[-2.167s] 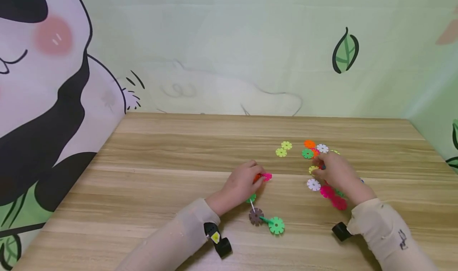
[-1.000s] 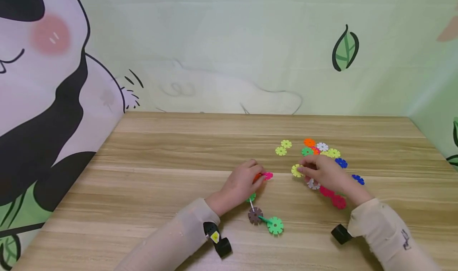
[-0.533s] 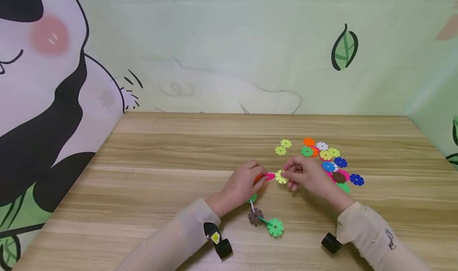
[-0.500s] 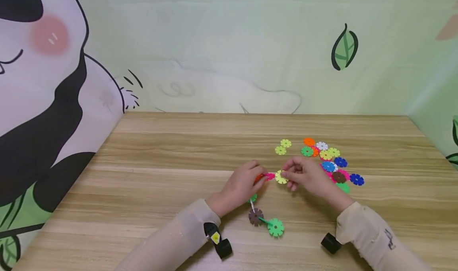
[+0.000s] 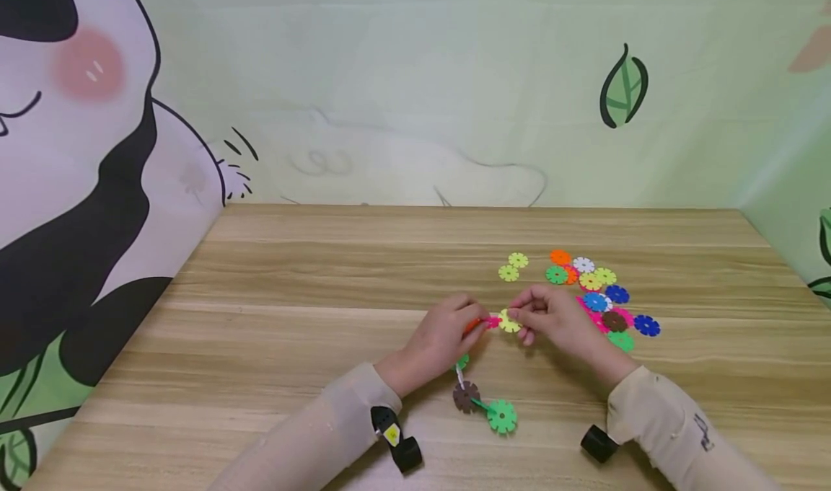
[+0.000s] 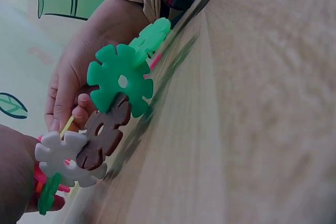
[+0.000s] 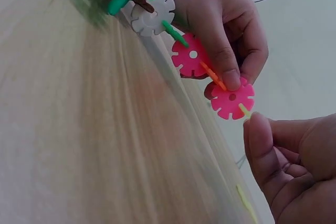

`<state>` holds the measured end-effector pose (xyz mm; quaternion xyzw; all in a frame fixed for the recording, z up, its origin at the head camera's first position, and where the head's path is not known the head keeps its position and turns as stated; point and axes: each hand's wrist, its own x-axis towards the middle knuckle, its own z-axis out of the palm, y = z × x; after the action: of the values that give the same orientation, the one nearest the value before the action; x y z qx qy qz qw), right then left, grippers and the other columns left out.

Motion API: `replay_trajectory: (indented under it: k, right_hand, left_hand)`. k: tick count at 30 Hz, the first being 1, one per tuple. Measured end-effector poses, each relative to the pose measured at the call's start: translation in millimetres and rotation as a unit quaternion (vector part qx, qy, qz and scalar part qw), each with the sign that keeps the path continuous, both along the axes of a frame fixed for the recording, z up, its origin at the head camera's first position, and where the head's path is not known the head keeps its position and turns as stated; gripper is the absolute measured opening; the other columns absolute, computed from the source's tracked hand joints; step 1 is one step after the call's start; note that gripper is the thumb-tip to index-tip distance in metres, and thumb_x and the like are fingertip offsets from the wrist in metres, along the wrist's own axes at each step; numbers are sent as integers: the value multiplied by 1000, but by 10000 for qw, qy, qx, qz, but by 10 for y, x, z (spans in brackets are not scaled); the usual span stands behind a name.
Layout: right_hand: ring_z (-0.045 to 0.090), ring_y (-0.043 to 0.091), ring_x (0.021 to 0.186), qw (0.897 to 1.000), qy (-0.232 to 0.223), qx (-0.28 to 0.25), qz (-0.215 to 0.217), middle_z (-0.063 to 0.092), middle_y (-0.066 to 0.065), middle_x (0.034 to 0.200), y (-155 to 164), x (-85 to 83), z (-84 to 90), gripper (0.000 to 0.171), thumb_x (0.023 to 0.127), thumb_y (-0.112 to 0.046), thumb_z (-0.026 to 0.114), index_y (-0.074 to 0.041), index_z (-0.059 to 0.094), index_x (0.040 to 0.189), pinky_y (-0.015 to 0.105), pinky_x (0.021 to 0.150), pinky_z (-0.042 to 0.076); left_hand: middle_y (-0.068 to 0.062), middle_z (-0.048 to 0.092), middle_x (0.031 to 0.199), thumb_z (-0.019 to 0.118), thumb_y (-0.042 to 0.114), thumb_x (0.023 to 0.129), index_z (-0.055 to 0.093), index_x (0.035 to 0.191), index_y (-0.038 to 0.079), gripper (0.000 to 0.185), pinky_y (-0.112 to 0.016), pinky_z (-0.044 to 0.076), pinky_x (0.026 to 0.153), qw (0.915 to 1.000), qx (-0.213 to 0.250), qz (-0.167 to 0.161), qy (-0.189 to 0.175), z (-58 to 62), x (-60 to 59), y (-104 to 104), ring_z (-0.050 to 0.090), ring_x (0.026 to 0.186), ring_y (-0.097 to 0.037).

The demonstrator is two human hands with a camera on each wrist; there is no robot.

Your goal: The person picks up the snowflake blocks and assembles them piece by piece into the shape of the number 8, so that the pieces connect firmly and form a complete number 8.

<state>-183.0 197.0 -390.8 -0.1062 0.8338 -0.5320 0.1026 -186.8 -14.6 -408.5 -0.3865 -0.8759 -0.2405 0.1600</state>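
Note:
My left hand (image 5: pixel 444 336) pinches the end of a chain of notched interlocking discs, with its thumb on a pink disc (image 7: pixel 229 100). An orange disc (image 7: pixel 213 76) joins that one to another pink disc (image 7: pixel 181 59). Further along the chain come a green disc seen edge-on, a white disc (image 6: pixel 55 148), a brown disc (image 5: pixel 465 397) and a green disc (image 5: pixel 503 417) near the front. My right hand (image 5: pixel 561 325) holds a yellow disc (image 5: pixel 508 323) between thumb and fingers. Its edge sits at a notch of the end pink disc; the right fingertips hide part of it.
Loose discs lie in a spread pile to the right, among them a blue disc (image 5: pixel 646 325), a brown disc (image 5: pixel 614 321) and an orange disc (image 5: pixel 560 257). Two yellow discs (image 5: pixel 509 273) lie farther back. The wooden table (image 5: pixel 292 260) ends at a painted wall.
My right hand has picked the yellow disc from the pile and carried it left to the end pink disc. The left hand has kept its hold, shifting only slightly.

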Motion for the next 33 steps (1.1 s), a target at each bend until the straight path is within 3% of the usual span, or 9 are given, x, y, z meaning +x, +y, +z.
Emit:
replay_trajectory:
  k: [6,10,17,22,27,33]
  right_hand:
    - [61,9,60,9993,-14,-341,-171,64,5,76,-65,25,-53,18,93,-3,58,12,56,102,25,58,55]
    - [60,8,59,9985,-18,-433,-329,63,3,74,-117,39,-89,18,94,-4,58,12,56,102,25,58,55]
    - [60,10,60,9987,63,-381,-324,63,7,77,-118,36,-92,21,93,-7,60,10,58,107,25,58,55]
    - [60,11,59,9987,154,-409,-249,64,9,74,-143,17,-89,25,92,-8,62,9,55,109,24,56,54]
    - [58,10,57,9987,140,-432,-238,63,7,73,-164,27,-73,23,92,-10,63,8,52,102,23,55,52]
    - [58,14,60,9995,300,13,-81,67,10,80,-173,18,-89,22,92,-16,64,2,55,102,25,52,52]
  left_hand:
    - [-2,66,91,67,12,89,71,93,10,6,-22,53,76,9991,370,12,209,-23,11,2,63,84,-14]
    - [-1,66,89,67,12,89,72,93,10,7,-21,52,73,9987,489,94,143,-21,27,6,64,81,-13]
    - [-3,65,95,64,17,91,69,100,8,13,-24,52,75,9976,162,377,-554,23,44,35,62,84,-14]
    - [-3,65,99,66,25,90,62,111,7,29,-20,49,70,9922,1,517,-1135,70,34,48,58,83,-12]
    - [1,65,97,70,35,86,61,118,10,42,-14,39,60,9910,-211,489,-1228,97,25,64,51,74,-7]
    - [2,67,96,71,38,85,64,118,14,42,-14,38,59,9910,-313,523,-1191,102,21,69,51,73,-6]
